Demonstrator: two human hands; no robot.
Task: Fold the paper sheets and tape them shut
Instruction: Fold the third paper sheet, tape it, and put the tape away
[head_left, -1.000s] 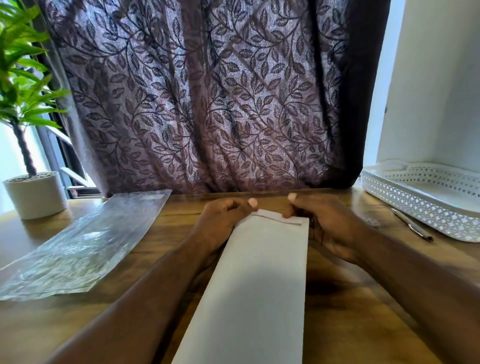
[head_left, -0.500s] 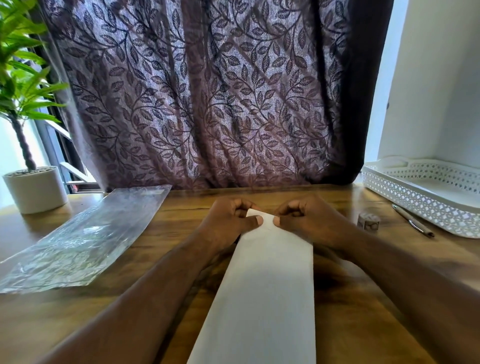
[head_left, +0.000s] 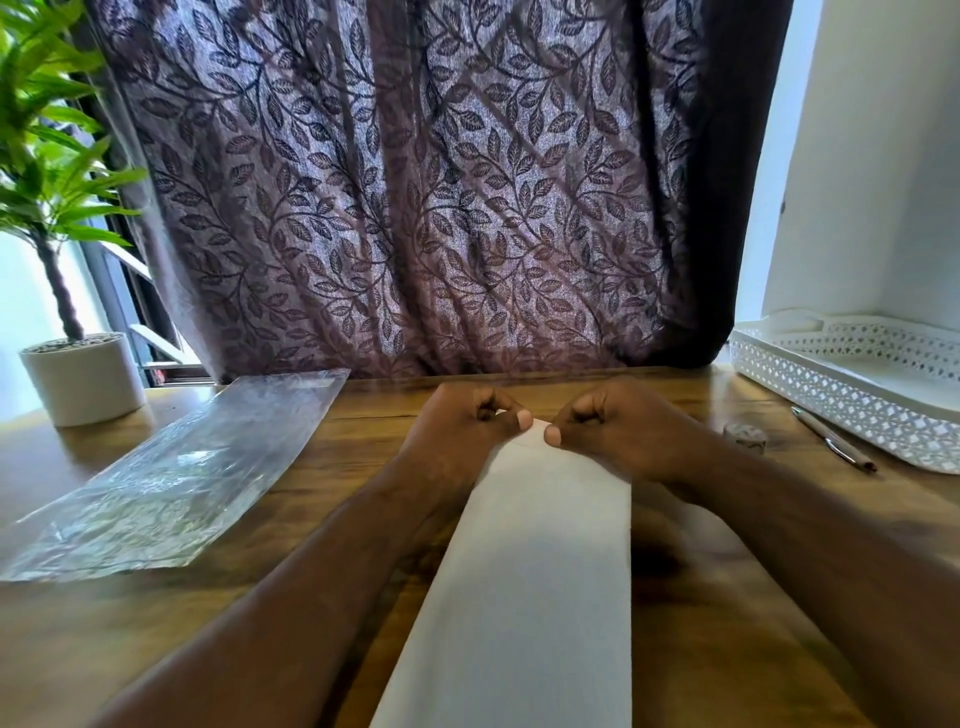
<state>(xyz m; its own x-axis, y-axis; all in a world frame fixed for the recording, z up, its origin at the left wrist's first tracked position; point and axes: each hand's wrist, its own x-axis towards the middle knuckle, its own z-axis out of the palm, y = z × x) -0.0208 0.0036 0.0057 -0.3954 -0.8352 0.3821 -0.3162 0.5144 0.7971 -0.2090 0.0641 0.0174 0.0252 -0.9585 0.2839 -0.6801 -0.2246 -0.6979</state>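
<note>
We see the curtain (head_left: 405, 182) far behind, then the tabletop (head_left: 322, 613). The paper (head_left: 540, 571) lies at centre, folded into a long strip running from the near edge to the hands. A plastic sleeve (head_left: 171, 478) sits left; a plant (head_left: 78, 374) far left. A tray (head_left: 852, 400) sits far right, with a pen (head_left: 831, 439) and what may be a small tape roll (head_left: 745, 435) near it. Left hand (head_left: 462, 431) and right hand (head_left: 618, 431): each grip is clenched, pinching the paper's far end. A second ago the hands were apart at the far corners; now the thumbs almost meet at the middle. We judge the far edge is being folded or creased inward; taping not yet started.
</note>
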